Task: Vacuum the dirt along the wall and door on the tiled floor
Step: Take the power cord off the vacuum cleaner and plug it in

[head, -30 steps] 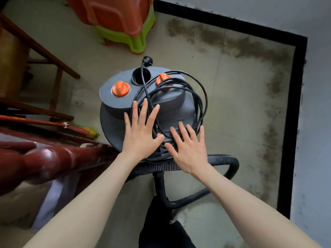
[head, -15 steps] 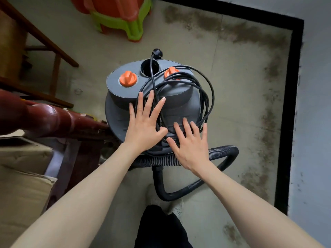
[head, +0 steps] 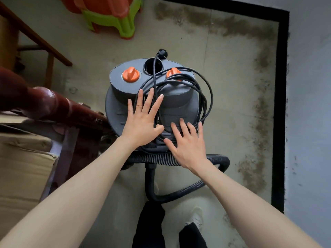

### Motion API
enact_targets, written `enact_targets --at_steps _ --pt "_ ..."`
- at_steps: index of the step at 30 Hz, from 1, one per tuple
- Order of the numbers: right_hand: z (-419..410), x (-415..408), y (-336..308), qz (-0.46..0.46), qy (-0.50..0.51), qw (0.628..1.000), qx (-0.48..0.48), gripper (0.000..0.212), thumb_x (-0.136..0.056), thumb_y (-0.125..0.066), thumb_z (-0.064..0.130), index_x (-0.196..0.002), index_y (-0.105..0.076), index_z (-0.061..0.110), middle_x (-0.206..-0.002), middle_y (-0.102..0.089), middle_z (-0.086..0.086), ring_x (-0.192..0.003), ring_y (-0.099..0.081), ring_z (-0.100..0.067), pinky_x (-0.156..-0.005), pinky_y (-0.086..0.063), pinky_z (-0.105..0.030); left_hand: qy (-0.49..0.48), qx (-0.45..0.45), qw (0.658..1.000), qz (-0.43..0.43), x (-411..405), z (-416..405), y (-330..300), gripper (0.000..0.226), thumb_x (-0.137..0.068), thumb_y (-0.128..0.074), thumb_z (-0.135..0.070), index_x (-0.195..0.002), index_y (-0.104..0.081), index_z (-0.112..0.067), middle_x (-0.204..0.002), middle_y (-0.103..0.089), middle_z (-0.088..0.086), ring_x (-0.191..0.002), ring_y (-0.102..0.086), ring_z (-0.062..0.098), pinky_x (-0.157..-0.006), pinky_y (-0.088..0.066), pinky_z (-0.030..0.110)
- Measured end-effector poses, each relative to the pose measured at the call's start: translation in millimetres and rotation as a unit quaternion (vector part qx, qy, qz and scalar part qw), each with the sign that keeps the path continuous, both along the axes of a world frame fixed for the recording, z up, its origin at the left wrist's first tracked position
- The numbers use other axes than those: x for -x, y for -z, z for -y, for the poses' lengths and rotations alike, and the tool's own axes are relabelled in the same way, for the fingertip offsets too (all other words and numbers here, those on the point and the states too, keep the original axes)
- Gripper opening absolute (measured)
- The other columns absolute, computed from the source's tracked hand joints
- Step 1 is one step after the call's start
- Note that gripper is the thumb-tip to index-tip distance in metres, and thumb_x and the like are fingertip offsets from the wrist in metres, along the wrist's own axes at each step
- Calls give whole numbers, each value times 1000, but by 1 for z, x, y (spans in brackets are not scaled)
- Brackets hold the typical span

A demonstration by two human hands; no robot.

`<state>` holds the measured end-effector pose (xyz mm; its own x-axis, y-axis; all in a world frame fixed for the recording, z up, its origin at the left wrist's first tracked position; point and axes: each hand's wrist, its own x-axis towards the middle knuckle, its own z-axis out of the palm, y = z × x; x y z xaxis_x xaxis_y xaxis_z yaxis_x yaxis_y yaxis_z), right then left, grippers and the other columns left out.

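A grey canister vacuum [head: 123, 86] with two orange knobs stands on the tiled floor in front of me. A black power cord [head: 206, 101] lies coiled on its top, with the plug [head: 162, 53] at the far side. My left hand [head: 143, 119] lies flat with spread fingers on the vacuum's near left top. To its right, my right hand [head: 188, 145] is also flat, fingers straight over the near edge and the cord. A black ribbed hose [head: 220, 161] loops on the floor below the vacuum. Dark dirt [head: 258, 122] runs along the black baseboard [head: 280, 104].
Stacked orange and green plastic stools [head: 111, 13] stand at the far side. A dark red wooden post [head: 44, 102] and wooden furniture [head: 35, 36] fill the left. A cardboard box [head: 21, 167] sits at near left. My shoes [head: 196, 217] are below the hose. A grey wall [head: 309, 86] is on the right.
The view has shifted slightly, so the vacuum sits a little lower and more central. Both hands stay flat on its top in about the same place.
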<state>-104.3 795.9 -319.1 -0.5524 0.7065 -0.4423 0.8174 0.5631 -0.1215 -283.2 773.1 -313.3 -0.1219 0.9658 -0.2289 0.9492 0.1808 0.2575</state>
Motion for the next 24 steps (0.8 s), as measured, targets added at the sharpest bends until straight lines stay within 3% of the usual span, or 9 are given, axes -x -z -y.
enact_targets --at_steps 6,10,13,17,20,24 --pt "-11 -18 -6 8 -66 998 21 66 -101 -17 58 -158 -13 25 -166 -9 -3 -151 -10 -21 -117 14 -52 -22 27 999 -11 -7 3 -6 91 -86 -46 -40 -139 28 -35 -152 30 -3 -140 29 23 -112 13 52" --pt "-21 -20 -18 3 -90 994 57 59 -105 -25 46 -157 -17 20 -165 -12 -4 -151 -10 -19 -119 9 -48 -36 39 999 -4 -9 3 -14 88 -89 -47 -38 -146 19 -32 -156 22 0 -142 24 24 -113 8 53" --pt "-30 -9 -27 -95 -11 991 90 49 -106 -33 32 -152 -33 15 -158 -35 -3 -146 -26 -18 -121 -1 -42 -47 3 997 57 -10 5 -24 80 -92 -49 -34 -151 5 -30 -159 13 -2 -145 17 22 -115 5 50" --pt "-38 11 -38 -254 152 945 138 41 -104 -42 19 -143 -48 7 -144 -53 -8 -135 -42 -23 -110 -23 -27 -128 -112 978 121 0 -2 -35 65 -95 -50 -25 -150 -18 -12 -159 -9 2 -147 2 17 -119 -3 42" --pt "-41 28 -43 -278 235 908 209 41 -104 -41 20 -144 -48 13 -143 -54 -5 -135 -45 -20 -107 -30 -25 -185 -88 972 115 14 -25 -39 66 -94 -51 -40 -145 -28 -5 -157 -17 5 -147 0 20 -119 -7 40" --pt "-42 47 -46 -279 280 862 316 39 -102 -45 19 -141 -53 15 -139 -59 -4 -132 -49 -18 -112 -34 -31 -192 -35 979 55 13 -45 -38 64 -86 -59 -49 -134 -45 -9 -133 -44 8 -128 -30 27 -105 -25 35"
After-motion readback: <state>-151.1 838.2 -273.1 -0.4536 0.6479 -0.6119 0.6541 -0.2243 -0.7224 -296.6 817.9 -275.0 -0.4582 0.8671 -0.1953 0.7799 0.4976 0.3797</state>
